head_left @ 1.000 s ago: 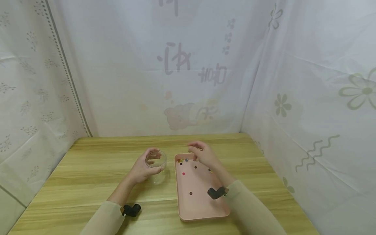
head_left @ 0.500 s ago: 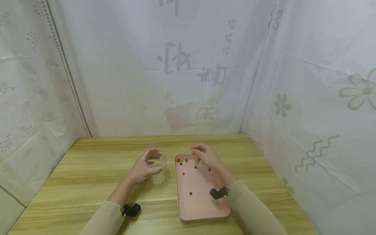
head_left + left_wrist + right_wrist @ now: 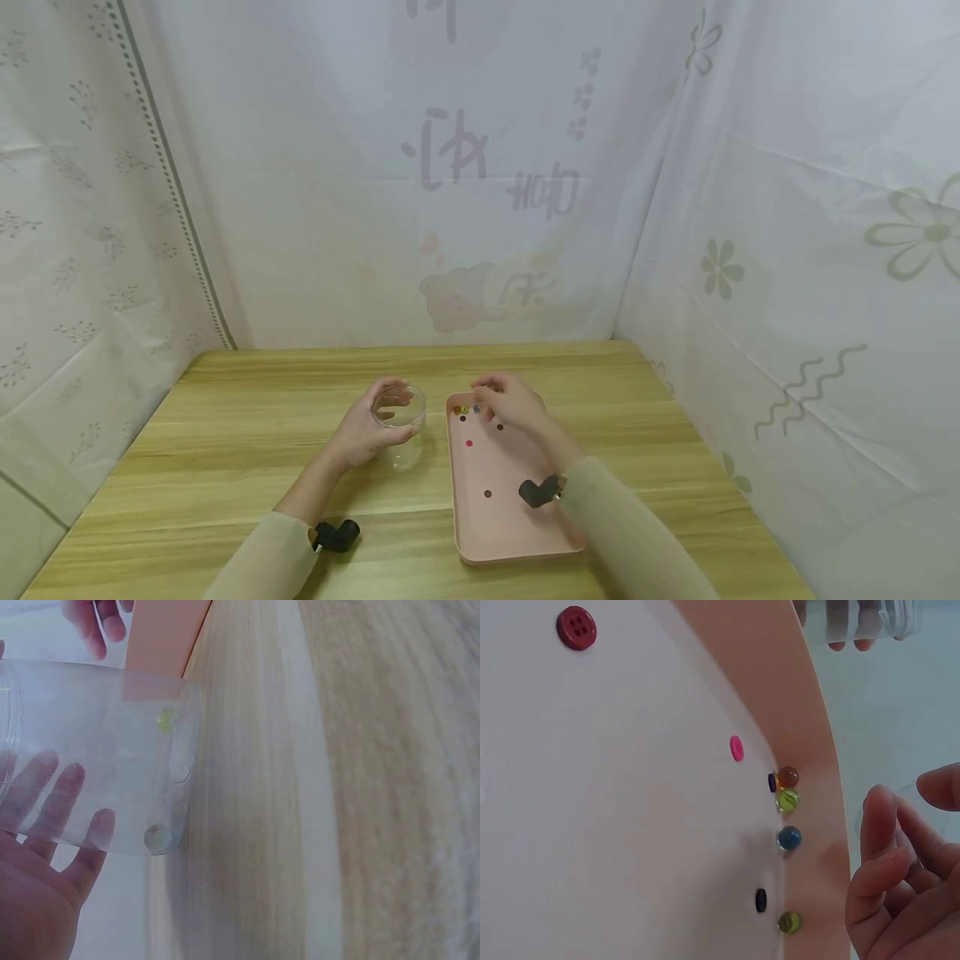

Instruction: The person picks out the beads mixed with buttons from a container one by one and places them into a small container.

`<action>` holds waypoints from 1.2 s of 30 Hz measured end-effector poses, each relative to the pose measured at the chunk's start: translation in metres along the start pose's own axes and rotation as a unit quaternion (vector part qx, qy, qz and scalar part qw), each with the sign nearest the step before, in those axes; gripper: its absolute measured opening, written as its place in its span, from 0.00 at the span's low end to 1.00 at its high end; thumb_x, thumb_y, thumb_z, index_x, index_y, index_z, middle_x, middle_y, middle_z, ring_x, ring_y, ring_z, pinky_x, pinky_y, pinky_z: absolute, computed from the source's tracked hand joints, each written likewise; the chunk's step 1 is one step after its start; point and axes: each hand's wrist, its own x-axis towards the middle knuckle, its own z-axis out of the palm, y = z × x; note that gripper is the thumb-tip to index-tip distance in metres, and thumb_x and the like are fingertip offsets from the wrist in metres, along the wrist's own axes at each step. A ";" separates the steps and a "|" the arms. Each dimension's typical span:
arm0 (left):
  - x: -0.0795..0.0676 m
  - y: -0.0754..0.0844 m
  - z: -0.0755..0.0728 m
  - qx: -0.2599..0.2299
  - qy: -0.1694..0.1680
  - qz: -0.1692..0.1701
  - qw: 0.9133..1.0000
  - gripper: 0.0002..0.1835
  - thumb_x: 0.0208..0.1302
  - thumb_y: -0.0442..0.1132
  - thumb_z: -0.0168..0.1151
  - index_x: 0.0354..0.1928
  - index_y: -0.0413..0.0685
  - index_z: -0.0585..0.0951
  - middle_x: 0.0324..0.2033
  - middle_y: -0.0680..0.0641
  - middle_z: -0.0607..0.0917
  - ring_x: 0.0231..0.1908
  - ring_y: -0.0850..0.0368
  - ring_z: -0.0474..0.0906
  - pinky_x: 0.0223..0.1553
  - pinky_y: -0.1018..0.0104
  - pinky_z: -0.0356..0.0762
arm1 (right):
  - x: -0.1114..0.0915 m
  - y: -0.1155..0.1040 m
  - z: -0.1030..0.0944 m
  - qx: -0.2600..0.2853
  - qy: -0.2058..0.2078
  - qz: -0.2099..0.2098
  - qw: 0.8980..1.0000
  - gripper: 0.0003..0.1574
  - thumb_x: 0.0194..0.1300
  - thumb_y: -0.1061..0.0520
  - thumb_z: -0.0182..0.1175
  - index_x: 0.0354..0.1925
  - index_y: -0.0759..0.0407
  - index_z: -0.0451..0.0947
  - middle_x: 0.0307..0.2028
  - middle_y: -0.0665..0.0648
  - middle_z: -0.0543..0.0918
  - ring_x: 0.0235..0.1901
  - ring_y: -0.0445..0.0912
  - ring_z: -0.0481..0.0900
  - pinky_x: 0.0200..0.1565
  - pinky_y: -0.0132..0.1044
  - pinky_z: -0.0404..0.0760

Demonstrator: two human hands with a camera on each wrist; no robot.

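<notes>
- Clock face: taking the middle of the pink tray [image 3: 510, 527] as centre, 12 pointing away from the person.
- Left grip [image 3: 363, 433] is clamping round a clear jar [image 3: 405, 454] at 10 o'clock; it is standing upright.
- Right grip [image 3: 513, 402] is hovering at 12 o'clock, fingers loosely bent, thumb and forefinger apart; nothing is showing between them.
- Along the tray's far wall, towards 11 o'clock, an amber marble [image 3: 788, 777], a yellow-green marble [image 3: 788, 800] and a blue marble [image 3: 789, 838] are lying.
- Two more, a lime marble [image 3: 165, 721] and a bluish marble [image 3: 158, 839], are apparently sitting inside the jar, near its base.
- Technique (judgement): picking up a marble would mean closing thumb and forefinger low on either side, letting the wall be the backstop; pressing from above risks rolling it. The left should be steadying without squeezing.
- Materials: marbles are looking glassy and swirled; the pink button [image 3: 737, 748] and dark-red button [image 3: 577, 628] are lying as flat discs, the latter showing four holes. Tray is showing matte, rounded corners; worktop [image 3: 187, 492], wood-grained. Jar is cylindrical, glass or plastic: cannot tell.
</notes>
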 end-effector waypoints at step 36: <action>0.000 0.003 0.001 -0.001 0.001 -0.009 1.000 0.44 0.65 0.38 0.80 0.78 0.38 0.66 0.70 0.29 0.79 0.71 0.33 0.75 0.72 0.30 0.72 | 0.001 0.026 0.037 -0.043 -0.065 -0.020 0.997 0.21 0.75 0.58 0.63 0.63 0.52 0.86 0.31 0.53 0.90 0.24 0.42 0.78 0.27 0.32 0.70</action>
